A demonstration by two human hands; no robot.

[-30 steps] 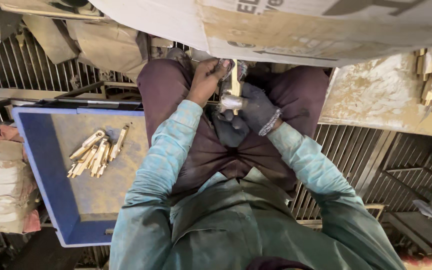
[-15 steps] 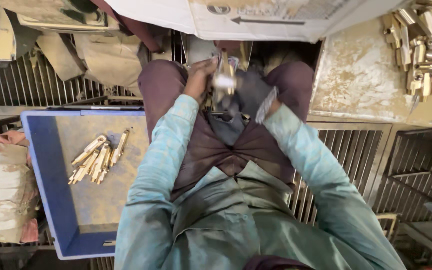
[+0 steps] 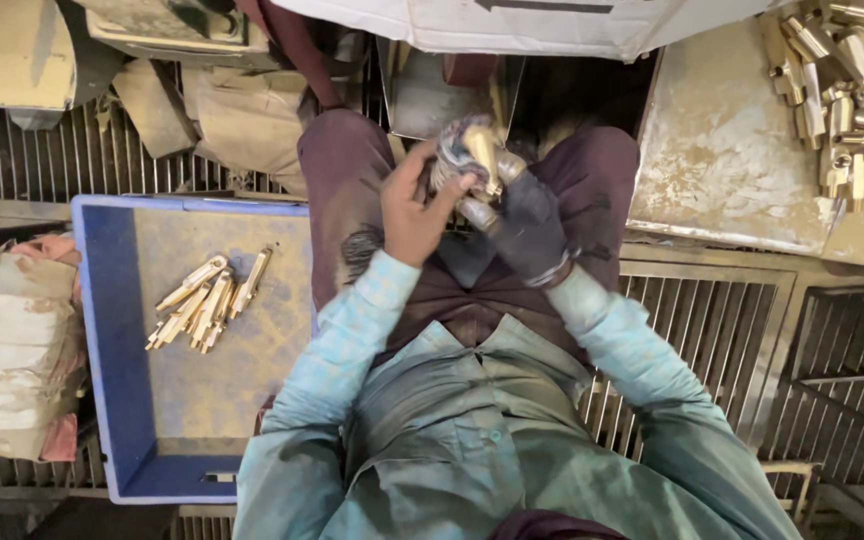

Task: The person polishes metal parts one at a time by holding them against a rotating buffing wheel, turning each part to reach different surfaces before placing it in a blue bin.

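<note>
Both hands' grip closed on brass fitting (image 3: 482, 160), blue tray (image 3: 112, 330) holding brass pieces (image 3: 204, 302)

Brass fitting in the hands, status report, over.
Left hand bare, fingers on a rag around the brass fitting. Right hand gloved, gripping it from below. Nothing in the way; blue tray off to the left.

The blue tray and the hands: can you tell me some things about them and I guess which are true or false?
1. The blue tray holds a small bunch of brass parts. True.
2. The right hand is bare. False: it wears a dark glove.
3. Both hands hold a brass piece above the lap. True; the left hand is bare.
4. The pile of brass parts at upper right lies inside the tray. False: it lies on a worn metal surface.
</note>
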